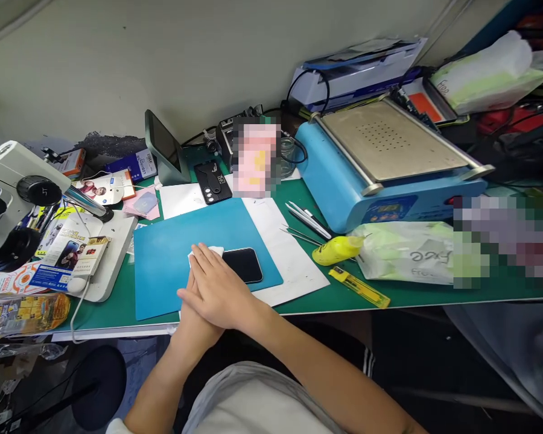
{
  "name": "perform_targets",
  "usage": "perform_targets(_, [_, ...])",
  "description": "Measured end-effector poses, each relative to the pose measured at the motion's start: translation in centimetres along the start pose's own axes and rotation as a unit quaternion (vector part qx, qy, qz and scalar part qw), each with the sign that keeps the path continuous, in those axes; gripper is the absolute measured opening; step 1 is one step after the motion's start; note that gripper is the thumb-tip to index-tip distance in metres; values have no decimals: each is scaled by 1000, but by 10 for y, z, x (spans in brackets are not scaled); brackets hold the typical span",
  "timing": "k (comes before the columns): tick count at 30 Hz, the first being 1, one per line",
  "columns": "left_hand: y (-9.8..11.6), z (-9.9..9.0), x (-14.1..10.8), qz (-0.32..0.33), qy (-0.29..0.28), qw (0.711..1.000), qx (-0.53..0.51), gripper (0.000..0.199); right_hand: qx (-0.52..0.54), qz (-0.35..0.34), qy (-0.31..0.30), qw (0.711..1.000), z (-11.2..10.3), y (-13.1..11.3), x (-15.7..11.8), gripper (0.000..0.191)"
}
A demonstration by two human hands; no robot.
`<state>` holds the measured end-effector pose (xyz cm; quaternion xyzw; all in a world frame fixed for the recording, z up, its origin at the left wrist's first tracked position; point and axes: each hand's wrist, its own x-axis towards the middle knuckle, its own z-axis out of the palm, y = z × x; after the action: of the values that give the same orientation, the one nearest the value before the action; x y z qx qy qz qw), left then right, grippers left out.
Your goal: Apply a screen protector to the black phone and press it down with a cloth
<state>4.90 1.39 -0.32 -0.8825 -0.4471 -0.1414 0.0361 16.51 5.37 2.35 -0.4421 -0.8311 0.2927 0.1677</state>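
A black-screened phone (243, 265) lies on the blue mat (163, 259), its left part hidden by my hands. My right hand (217, 289) rests flat on top of my left hand (194, 319), with its fingers stretched toward the upper left and the thumb out to the side. A bit of white cloth or tissue (216, 249) shows beyond the fingertips, at the phone's left side. Most of my left hand is covered, so its fingers and what they may hold are hidden.
A microscope (40, 187) stands at the left beside boxes. White paper (294, 265) lies under the mat. Tweezers (308, 218), a yellow bottle (337, 250) and a yellow cutter (359, 288) lie right, before a blue heating-plate machine (339, 187). A dark phone case (212, 181) lies behind.
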Motion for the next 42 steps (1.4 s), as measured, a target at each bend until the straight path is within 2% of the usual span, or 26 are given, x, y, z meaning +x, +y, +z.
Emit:
perform_targets(2, [1,1,-1,-17,1,1000,-2,74,-4,-12,8,1000,2,1,-1,83])
perform_targets(7, [12,4,-17,2,-42,997,64,74,-2,-19,43,999,10,-1,-16,84])
perform_targets(13, [10,7,-3,-5,2,999,33,72,4,-14,22,1000,0,5,-8,83])
perform_targets(18, [36,16,-13,-80,-37,995,35,68,-7,-16,40,999,4,5,-39,78])
perform_targets(20, [44,22,-9,-80,-45,995,36,65,-11,-4,45,999,0,10,-45,78])
perform_targets(26, [52,32,24,-16,-61,998,23,69,-14,41,37,998,-22,33,-40,73])
perform_targets(31, [66,43,13,-80,-57,995,7,62,-32,24,68,997,-14,31,-56,72])
perform_targets(33, [64,45,14,-78,-55,995,-5,63,-36,28,67,997,-15,32,-53,72])
perform_targets(37, [52,46,25,-34,-55,998,-23,71,-35,38,68,996,-21,36,-42,69])
perform_targets(38, [51,48,25,-38,-53,998,-25,72,-35,37,71,996,-21,36,-42,69])
perform_targets(42, [59,60,16,-118,-37,992,-31,72,-40,20,86,995,-13,35,-52,73])
